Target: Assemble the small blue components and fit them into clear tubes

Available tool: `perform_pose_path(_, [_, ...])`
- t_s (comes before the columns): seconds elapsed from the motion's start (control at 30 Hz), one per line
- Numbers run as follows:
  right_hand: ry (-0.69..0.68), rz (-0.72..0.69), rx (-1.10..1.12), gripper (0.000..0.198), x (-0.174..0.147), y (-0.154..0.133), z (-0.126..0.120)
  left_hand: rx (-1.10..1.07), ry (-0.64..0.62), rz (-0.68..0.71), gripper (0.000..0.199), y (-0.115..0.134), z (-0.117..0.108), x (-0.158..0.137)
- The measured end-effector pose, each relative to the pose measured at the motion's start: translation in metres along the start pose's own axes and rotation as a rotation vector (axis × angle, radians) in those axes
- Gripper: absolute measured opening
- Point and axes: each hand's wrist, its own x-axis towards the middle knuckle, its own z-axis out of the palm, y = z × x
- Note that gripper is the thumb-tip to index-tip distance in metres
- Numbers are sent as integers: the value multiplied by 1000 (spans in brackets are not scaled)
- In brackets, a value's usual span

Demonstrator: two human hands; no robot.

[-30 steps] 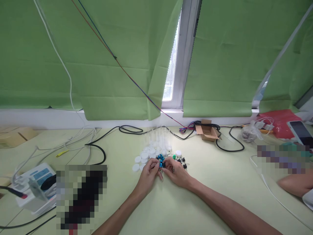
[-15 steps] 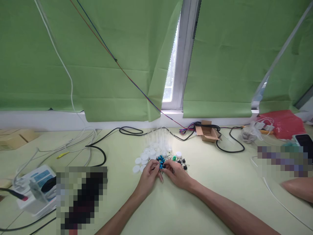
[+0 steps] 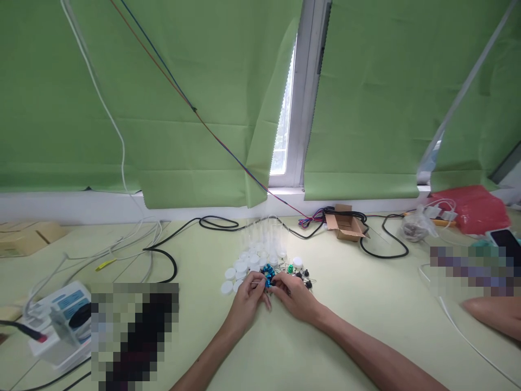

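Left hand (image 3: 246, 295) pinches a thin wire (image 3: 255, 282); right hand (image 3: 296, 294), a small dark part (image 3: 273, 282), it seems; a loosened grip could drop either among blue parts (image 3: 267, 270).

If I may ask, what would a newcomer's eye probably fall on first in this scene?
Probably the green curtains filling the upper half, with a bright strip of window between them. Next, at the table's middle, come the left hand and right hand, close together at small blue parts. The red bag stands out at the far right.
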Motion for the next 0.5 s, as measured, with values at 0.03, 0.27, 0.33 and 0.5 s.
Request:
perform_pose_path(0.03, [1,4,1,9,0,0,0,-1,-5,1,22,-1,-1,0])
perform_pose_path(0.27, [5,17,-34,12,-1,-3,0,-2,-1,1,23,-2,0,0])
perform_pose_path(0.33, [5,19,-41,12,-1,-3,-1,-2,-2,-10,24,0,1,0])
perform_pose_path(0.5, [1,24,-10,13,-2,-1,-1,-4,4,-15,24,2,2,-1])
